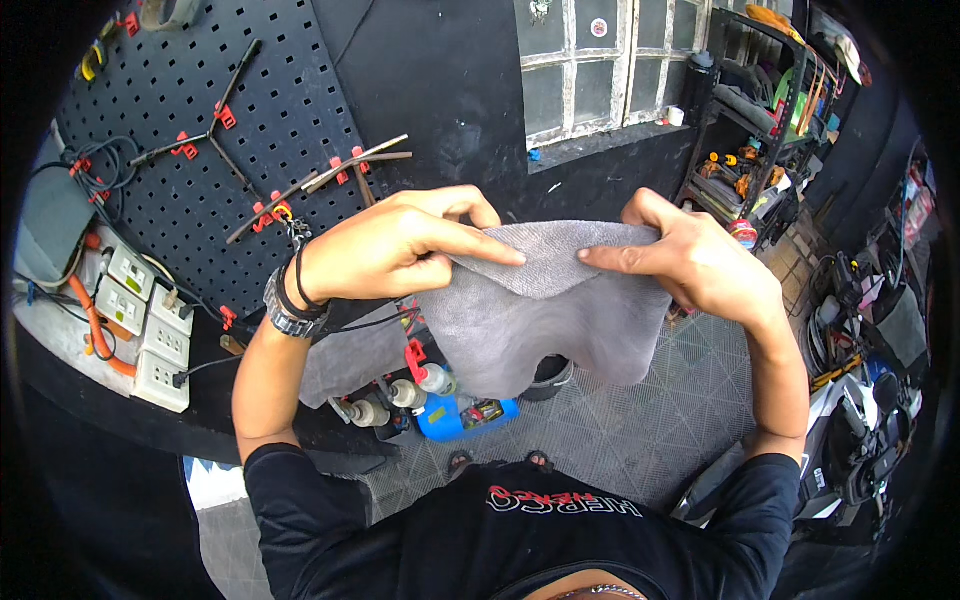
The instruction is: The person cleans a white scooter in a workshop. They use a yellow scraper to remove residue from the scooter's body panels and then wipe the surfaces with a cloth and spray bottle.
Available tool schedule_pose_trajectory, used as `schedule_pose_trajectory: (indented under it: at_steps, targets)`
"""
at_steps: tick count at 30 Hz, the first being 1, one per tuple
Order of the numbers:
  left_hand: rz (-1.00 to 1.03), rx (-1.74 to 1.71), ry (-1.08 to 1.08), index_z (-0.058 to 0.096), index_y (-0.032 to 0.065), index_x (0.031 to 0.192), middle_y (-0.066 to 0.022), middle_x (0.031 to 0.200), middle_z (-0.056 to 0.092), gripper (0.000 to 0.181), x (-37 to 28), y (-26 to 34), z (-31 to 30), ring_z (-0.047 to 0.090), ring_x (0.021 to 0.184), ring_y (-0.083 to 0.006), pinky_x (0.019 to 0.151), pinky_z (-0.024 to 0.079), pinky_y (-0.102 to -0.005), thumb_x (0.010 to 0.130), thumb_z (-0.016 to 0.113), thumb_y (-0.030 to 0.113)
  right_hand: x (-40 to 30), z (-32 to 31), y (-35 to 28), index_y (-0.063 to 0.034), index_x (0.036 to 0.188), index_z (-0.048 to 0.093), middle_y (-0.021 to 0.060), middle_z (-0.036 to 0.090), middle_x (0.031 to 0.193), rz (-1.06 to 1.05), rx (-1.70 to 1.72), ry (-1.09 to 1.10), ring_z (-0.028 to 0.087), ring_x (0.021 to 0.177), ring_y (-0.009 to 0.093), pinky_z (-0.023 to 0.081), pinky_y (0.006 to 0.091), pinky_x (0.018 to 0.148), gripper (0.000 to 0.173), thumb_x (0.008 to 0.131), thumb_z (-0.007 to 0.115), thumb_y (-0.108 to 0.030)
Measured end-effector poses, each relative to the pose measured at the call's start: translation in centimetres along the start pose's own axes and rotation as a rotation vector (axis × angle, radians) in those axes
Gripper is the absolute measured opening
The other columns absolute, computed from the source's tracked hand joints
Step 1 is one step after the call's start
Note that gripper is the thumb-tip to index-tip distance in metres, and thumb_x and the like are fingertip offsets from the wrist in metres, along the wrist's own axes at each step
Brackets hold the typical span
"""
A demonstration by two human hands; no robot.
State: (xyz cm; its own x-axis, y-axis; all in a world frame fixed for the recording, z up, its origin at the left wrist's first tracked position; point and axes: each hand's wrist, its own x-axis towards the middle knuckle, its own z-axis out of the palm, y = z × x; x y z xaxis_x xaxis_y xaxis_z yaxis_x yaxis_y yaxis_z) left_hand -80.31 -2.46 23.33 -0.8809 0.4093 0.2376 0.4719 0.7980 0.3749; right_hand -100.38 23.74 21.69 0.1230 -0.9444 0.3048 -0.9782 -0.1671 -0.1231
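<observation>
A grey microfibre cloth hangs in front of my chest, held up by both hands. My left hand pinches its upper left part, with the index finger stretched across the fabric. At the upper right my right hand grips the cloth, its index finger pointing inward over it. Between the two fingertips the top edge is folded over in a flap. The lower part droops in loose folds and is slightly blurred. Some fingertips are hidden behind the cloth.
Left stand a black pegboard and power sockets. Spray bottles, a blue container and a black bucket sit below the cloth. A metal shelf and a motorcycle are at the right.
</observation>
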Motion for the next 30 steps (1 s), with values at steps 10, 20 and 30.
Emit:
schedule_pose_trajectory:
  at_steps: [10,20,30]
  targets:
    - [-0.248,0.337,0.042,0.06,0.0074,0.131,-0.0122,0.122,0.054,0.061,-0.4,1.1,5.5,0.067,0.075,-0.0276,0.07,0.059,-0.0384,0.07,0.062,-0.002,1.3,7.7,1.7,0.002,0.117,0.067,0.013,0.055,0.093,-0.104,0.193,0.132,0.058,0.083,0.03,0.053,0.0411,0.075,0.055,0.068,0.078,-0.021]
    - [-0.285,0.374,0.099,0.063,0.0022,0.123,-0.0104,0.113,0.056,0.054,-2.4,0.1,8.5,0.069,0.073,-0.0263,0.068,0.059,-0.0359,0.069,0.066,-0.004,3.2,14.9,2.0,-0.0014,0.112,0.07,0.0131,0.064,0.106,0.065,0.57,0.282,0.068,0.083,0.024,0.056,0.0368,0.073,0.038,0.076,0.065,0.009]
    - [-0.492,0.212,0.314,0.055,0.0033,0.129,-0.0169,0.126,0.046,0.053,-4.0,1.0,14.8,0.068,0.081,-0.0263,0.067,0.058,-0.0362,0.077,0.066,-0.004,5.3,16.7,-0.5,0.0053,0.115,0.066,0.0169,0.061,0.113,0.077,0.562,0.403,0.062,0.106,0.029,0.051,0.0352,0.086,0.034,0.085,0.069,-0.011]
